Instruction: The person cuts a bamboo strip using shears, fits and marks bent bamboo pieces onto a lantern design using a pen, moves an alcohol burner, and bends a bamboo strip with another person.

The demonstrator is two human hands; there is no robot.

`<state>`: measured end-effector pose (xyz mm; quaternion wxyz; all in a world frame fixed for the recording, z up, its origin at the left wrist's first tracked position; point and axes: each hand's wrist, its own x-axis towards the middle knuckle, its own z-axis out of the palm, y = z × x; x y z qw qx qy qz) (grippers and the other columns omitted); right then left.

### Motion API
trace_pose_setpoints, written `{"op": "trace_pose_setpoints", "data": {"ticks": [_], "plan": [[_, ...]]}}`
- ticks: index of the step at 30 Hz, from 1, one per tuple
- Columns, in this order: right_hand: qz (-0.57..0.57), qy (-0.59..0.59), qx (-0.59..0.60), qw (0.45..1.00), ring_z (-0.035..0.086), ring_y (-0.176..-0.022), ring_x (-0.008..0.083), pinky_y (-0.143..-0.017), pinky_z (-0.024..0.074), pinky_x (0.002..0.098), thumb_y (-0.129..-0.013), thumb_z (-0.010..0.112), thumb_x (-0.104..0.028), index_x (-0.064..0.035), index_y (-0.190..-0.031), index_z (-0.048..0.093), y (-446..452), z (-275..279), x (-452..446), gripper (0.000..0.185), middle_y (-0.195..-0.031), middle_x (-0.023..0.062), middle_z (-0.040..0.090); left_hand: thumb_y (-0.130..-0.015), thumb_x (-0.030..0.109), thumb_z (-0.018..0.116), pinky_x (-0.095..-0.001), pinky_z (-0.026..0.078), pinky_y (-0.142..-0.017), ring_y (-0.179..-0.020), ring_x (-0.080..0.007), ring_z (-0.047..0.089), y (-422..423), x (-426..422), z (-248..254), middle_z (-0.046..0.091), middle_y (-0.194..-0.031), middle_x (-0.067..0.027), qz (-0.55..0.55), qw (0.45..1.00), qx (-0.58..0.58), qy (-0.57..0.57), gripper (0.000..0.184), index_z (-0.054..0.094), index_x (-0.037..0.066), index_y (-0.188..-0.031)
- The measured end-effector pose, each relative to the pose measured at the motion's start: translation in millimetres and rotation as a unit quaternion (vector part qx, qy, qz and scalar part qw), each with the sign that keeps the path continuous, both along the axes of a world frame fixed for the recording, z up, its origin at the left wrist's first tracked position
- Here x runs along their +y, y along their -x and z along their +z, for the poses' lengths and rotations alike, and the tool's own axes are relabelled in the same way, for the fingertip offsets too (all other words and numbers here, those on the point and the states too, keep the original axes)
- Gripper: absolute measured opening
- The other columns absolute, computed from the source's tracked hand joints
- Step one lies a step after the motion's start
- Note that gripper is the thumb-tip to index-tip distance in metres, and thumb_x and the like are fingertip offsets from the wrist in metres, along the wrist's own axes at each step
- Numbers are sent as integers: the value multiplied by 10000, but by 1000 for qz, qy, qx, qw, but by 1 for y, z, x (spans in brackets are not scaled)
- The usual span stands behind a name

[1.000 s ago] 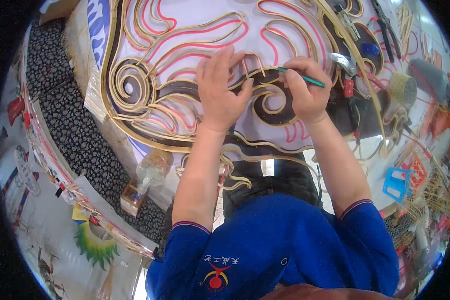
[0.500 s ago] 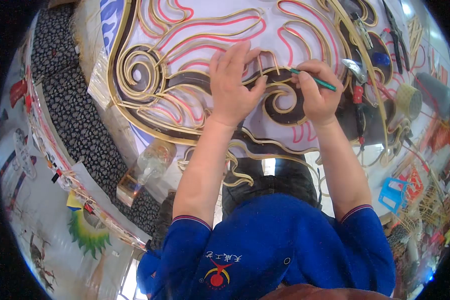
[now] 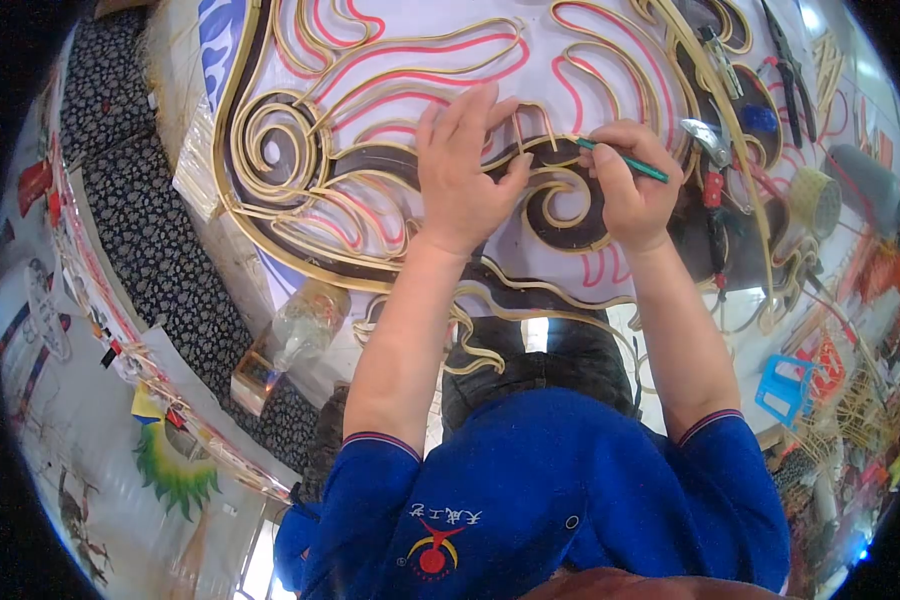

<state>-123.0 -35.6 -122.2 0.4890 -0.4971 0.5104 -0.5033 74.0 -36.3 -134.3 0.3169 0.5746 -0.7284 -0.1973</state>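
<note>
My right hand [image 3: 635, 190] is closed around a slim green pen [image 3: 630, 162], whose tip points left at the curved strip edging a dark band. My left hand [image 3: 465, 180] lies over the patterned sheet [image 3: 490, 75], fingers spread. Its index fingertip and thumb tip are by one leg of a small U-shaped bent strip [image 3: 549, 125], seemingly touching it. Pale thin strips stand along pink and dark lines on the sheet. A strip spiral [image 3: 273, 145] sits left of my left hand, and a dark curl [image 3: 568, 235] edged with strip lies between my wrists.
A hammer [image 3: 708, 140] with a red grip lies right of my right hand. Beyond it are dark long-handled pliers [image 3: 792, 80] and a roll of tape [image 3: 815, 200]. A clear plastic container [image 3: 310, 315] stands by the lower left edge. A blue plastic stool [image 3: 785, 390] is at lower right.
The pen and my right hand have shifted very slightly left. My left hand keeps the same place by the bent strip.
</note>
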Motion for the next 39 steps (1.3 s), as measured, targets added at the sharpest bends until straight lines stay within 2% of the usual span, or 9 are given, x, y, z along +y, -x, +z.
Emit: {"op": "trace_pose_setpoints", "data": {"ticks": [3, 7, 16, 26, 30, 33, 36, 39], "plan": [[25, 7, 22, 999, 641, -778, 123, -680, 506, 232, -939, 577, 8, 51, -998, 642, 4, -3, 1, 97, -932, 94, 662, -719, 157, 809, -484, 311, -1125, -1174, -267, 589, 0, 0, 0, 719, -1222, -45, 0, 1000, 0, 3, 796, 454, 49, -1424], [3, -7, -11, 1000, 622, -740, 114, -663, 494, 245, -904, 589, 29, 49, -945, 652, 0, -2, 1, 78, -866, 76, 662, -715, 165, 807, -486, 312, -1123, -1182, -271, 583, -1, 1, -2, 719, -1222, -46, 8, 1000, 1, 8, 786, 466, 49, -1414], [-19, -30, -13, 999, 614, -752, 111, -671, 486, 240, -909, 590, 26, 40, -930, 641, 0, -3, 2, 56, -894, 74, 662, -706, 172, 806, -491, 318, -1118, -1190, -278, 577, 0, 1, -2, 716, -1224, -50, 9, 1000, 8, 19, 775, 486, 49, -1401], [30, 75, 70, 994, 605, -732, 131, -668, 473, 252, -919, 579, 33, 39, -950, 628, -1, -3, 0, 58, -851, 91, 644, -701, 140, 802, -493, 322, -1121, -1216, -282, 569, 2, 0, -2, 707, -1236, -48, 4, 1000, 4, 15, 774, 489, 51, -1403], [29, 71, 82, 994, 615, -733, 162, -666, 479, 267, -900, 596, 42, 35, -946, 643, -1, -2, 1, 66, -858, 108, 650, -698, 140, 801, -501, 319, -1124, -1247, -276, 564, 1, 0, 1, 706, -1236, -36, 15, 1000, 0, 13, 681, 574, 91, -1338], [28, 75, 92, 993, 625, -729, 190, -662, 485, 281, -884, 617, 44, 32, -945, 655, -4, -4, 0, 72, -861, 122, 656, -699, 147, 798, -516, 319, -1123, -1274, -262, 562, 0, 0, 2, 708, -1226, -15, -1, 1000, -20, 6, 512, 683, 146, -1199], [32, 93, 111, 989, 635, -722, 218, -665, 492, 291, -884, 633, 41, 30, -964, 662, -5, -2, -2, 86, -860, 131, 661, -703, 158, 796, -521, 323, -1119, -1276, -254, 565, 0, 1, 1, 708, -1221, -1, 7, 1000, -17, 6, 422, 718, 166, -1117], [3, 132, 206, 970, 653, -738, 255, -684, 506, 309, -876, 663, 41, 26, -981, 667, -8, 11, 2, 106, -866, 145, 666, -706, 166, 793, -522, 325, -1118, -1276, -247, 568, -1, 2, -3, 708, -1220, 10, 16, 1000, -8, 7, 366, 739, 175, -1068]]}}
